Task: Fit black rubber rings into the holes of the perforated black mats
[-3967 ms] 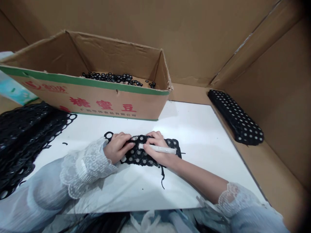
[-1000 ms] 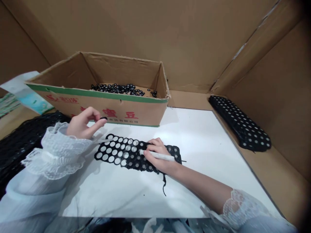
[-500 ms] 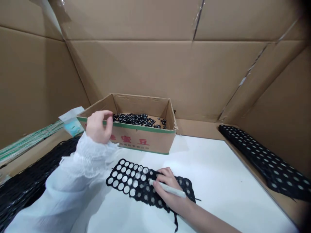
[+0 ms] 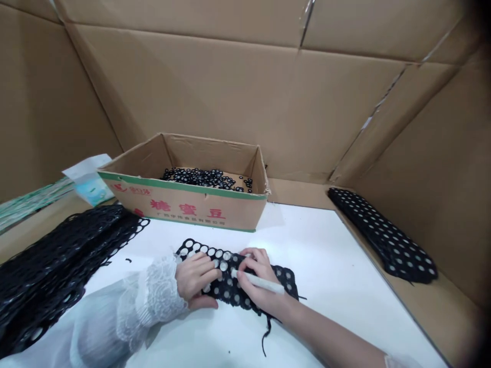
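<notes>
Flat on the white table lies a black perforated sheet (image 4: 240, 301) with rows of round holes. Its left holes show bright white; those to the right look darker and greyer. My left hand (image 4: 197, 278) rests on the sheet's left part, fingers stretched over it and thumb apart along the near edge. My right hand (image 4: 261, 278) grips a white pen-like stick (image 4: 264, 283), its tip touching the sheet near the middle. The right forearm and hand hide part of the sheet's near right side. A loose black strand hangs from the near edge.
Behind the sheet stands an open cardboard box (image 4: 184, 204) holding many small black rings (image 4: 207, 178). Black ring-patterned strips (image 4: 57, 255) are heaped at left, beside a pale blue packet (image 4: 92, 184). A black dotted roll (image 4: 379, 235) lies at right. Cardboard walls (image 4: 215, 92) enclose the table.
My left hand has come down from the box's front edge onto the sheet's left part. My right hand keeps the white stick at nearly the same place. The view has shifted slightly.
</notes>
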`<act>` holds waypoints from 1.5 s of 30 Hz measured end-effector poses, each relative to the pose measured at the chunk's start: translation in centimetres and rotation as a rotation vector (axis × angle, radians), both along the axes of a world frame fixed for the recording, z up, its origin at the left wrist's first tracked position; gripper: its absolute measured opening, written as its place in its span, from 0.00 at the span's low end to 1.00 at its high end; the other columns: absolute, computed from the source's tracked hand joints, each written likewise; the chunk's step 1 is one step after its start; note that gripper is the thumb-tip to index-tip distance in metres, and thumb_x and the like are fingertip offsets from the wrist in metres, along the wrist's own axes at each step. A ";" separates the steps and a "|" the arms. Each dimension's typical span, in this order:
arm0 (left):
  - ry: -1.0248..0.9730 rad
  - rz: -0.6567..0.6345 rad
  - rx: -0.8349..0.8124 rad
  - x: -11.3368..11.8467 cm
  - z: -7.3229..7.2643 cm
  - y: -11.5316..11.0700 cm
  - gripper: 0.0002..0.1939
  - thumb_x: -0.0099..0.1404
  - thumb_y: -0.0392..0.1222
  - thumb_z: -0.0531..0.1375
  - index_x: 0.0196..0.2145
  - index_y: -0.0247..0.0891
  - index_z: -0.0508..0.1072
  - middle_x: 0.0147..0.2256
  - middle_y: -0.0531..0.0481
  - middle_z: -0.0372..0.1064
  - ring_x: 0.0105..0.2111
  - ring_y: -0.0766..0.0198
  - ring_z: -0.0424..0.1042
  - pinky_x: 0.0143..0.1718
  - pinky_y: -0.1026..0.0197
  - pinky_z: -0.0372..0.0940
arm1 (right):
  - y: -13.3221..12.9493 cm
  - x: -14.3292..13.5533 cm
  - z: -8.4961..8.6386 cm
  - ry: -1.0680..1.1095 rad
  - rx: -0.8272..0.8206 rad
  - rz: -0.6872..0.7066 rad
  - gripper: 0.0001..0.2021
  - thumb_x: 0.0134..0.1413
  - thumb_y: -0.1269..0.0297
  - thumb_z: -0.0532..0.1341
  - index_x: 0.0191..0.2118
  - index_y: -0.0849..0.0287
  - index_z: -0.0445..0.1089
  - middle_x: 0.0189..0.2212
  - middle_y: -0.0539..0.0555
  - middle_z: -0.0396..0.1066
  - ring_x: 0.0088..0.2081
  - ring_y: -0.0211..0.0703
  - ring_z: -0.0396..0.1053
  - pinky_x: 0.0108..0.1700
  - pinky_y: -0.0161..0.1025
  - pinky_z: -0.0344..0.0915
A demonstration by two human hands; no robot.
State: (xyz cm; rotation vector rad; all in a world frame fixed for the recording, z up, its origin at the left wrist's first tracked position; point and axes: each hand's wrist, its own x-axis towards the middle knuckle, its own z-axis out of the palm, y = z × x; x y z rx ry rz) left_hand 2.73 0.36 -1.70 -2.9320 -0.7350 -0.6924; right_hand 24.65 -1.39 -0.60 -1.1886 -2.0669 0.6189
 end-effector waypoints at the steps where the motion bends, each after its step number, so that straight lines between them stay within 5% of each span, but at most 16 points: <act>1: 0.016 -0.014 -0.013 0.1 -0.2 -0.1 0.25 0.60 0.60 0.44 0.35 0.34 0.66 0.23 0.48 0.61 0.24 0.61 0.59 0.28 0.56 0.55 | -0.2 0.0 0.2 0.011 0.036 0.008 0.02 0.50 0.69 0.55 0.30 0.58 0.64 0.42 0.55 0.61 0.47 0.45 0.56 0.49 0.45 0.56; 4: 0.035 -0.032 -0.037 -0.3 -0.5 0.0 0.22 0.62 0.57 0.44 0.33 0.35 0.65 0.22 0.49 0.61 0.24 0.62 0.60 0.29 0.57 0.55 | -0.6 0.1 0.5 0.014 0.076 0.081 0.07 0.50 0.70 0.54 0.37 0.57 0.64 0.35 0.55 0.63 0.41 0.43 0.59 0.46 0.43 0.58; 8: 0.024 -0.020 -0.088 -1.1 -0.4 0.7 0.16 0.60 0.53 0.49 0.29 0.36 0.63 0.22 0.50 0.62 0.24 0.64 0.61 0.31 0.58 0.56 | -0.7 0.2 0.6 0.097 -0.075 0.055 0.03 0.51 0.67 0.54 0.31 0.57 0.65 0.24 0.50 0.63 0.29 0.38 0.62 0.37 0.37 0.60; 12: 0.018 0.010 -0.151 -1.4 -0.5 1.1 0.15 0.59 0.52 0.50 0.31 0.36 0.63 0.24 0.50 0.64 0.25 0.64 0.62 0.31 0.59 0.56 | -0.5 -0.1 0.3 0.266 -0.345 -0.042 0.08 0.50 0.59 0.56 0.28 0.58 0.63 0.22 0.48 0.65 0.24 0.34 0.61 0.27 0.32 0.58; 17: 0.013 0.016 -0.185 -1.3 -0.9 1.0 0.16 0.59 0.52 0.50 0.36 0.35 0.63 0.26 0.50 0.65 0.27 0.63 0.63 0.33 0.59 0.56 | -0.8 -0.5 0.2 0.242 -0.416 0.003 0.11 0.46 0.57 0.60 0.30 0.59 0.66 0.23 0.48 0.66 0.23 0.32 0.60 0.25 0.30 0.57; 23: 0.021 -0.003 -0.172 -1.1 -0.6 0.9 0.14 0.62 0.47 0.48 0.38 0.35 0.64 0.26 0.50 0.64 0.27 0.63 0.63 0.32 0.59 0.55 | -0.5 -0.3 0.6 0.102 -0.328 0.173 0.10 0.44 0.61 0.60 0.33 0.60 0.68 0.22 0.47 0.63 0.24 0.32 0.58 0.27 0.30 0.56; 30: 0.016 0.016 -0.208 -1.1 -1.0 0.8 0.24 0.58 0.58 0.51 0.40 0.33 0.65 0.32 0.44 0.65 0.31 0.60 0.65 0.32 0.58 0.58 | 0.1 0.2 0.4 0.088 -0.271 0.219 0.03 0.47 0.67 0.56 0.28 0.61 0.64 0.21 0.46 0.59 0.22 0.30 0.55 0.26 0.29 0.55; 35: -0.006 0.005 -0.080 -1.0 -1.2 0.6 0.20 0.60 0.52 0.51 0.40 0.31 0.66 0.33 0.42 0.66 0.32 0.59 0.66 0.32 0.57 0.61 | 0.5 0.4 -0.1 0.099 -0.205 0.258 0.02 0.46 0.69 0.56 0.26 0.61 0.64 0.21 0.47 0.60 0.24 0.32 0.57 0.29 0.30 0.56; 45: -0.026 -0.016 0.173 0.3 -0.9 0.1 0.12 0.58 0.41 0.52 0.36 0.31 0.67 0.28 0.44 0.68 0.26 0.62 0.66 0.28 0.58 0.62 | 0.9 0.4 0.3 0.086 -0.324 0.258 0.02 0.42 0.73 0.55 0.24 0.60 0.63 0.23 0.47 0.63 0.25 0.31 0.57 0.28 0.29 0.56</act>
